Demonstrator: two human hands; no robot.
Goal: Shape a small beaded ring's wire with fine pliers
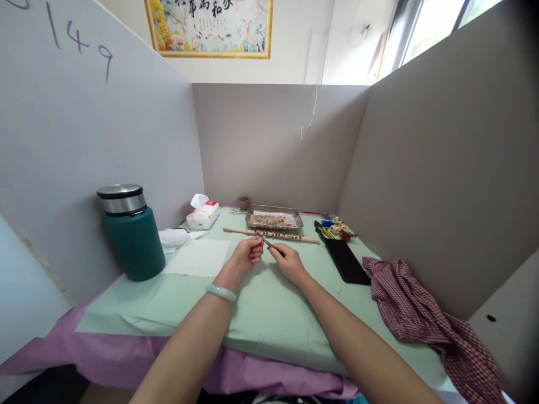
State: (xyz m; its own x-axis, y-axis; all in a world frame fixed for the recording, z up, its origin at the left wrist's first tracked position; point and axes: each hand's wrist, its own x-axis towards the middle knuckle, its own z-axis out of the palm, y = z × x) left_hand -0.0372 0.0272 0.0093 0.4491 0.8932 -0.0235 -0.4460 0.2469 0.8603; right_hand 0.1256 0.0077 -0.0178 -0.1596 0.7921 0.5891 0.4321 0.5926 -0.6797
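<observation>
Meeting over the middle of the table point(261, 314): left hand point(246, 255), fingers curled shut and pinched at the tips, and right hand point(288, 262), closed around a thin metal tool point(266, 242) whose tip points into the left fingertips. Tool slim, grey and short, only its forward part visible; kind not determinable. Whatever is pinched by the left fingertips too small to make out. Pale green bangle point(221, 292) on the left wrist. Just beyond the hands, toward the far edge, a long wooden stick point(236, 230) carrying a row of red and white beads point(278, 235). Behind it, a shallow metal tray point(274, 218) of small mixed pieces, individually unresolved. Near the left edge, a dark green flask point(133, 235) with steel lid, a tissue pack point(203, 215) and a white paper sheet point(197, 257). Toward the right edge, a black flat case point(347, 261), coloured tassels point(334, 229) and a checked cloth point(421, 314), partly cut off at the frame's lower edge.
</observation>
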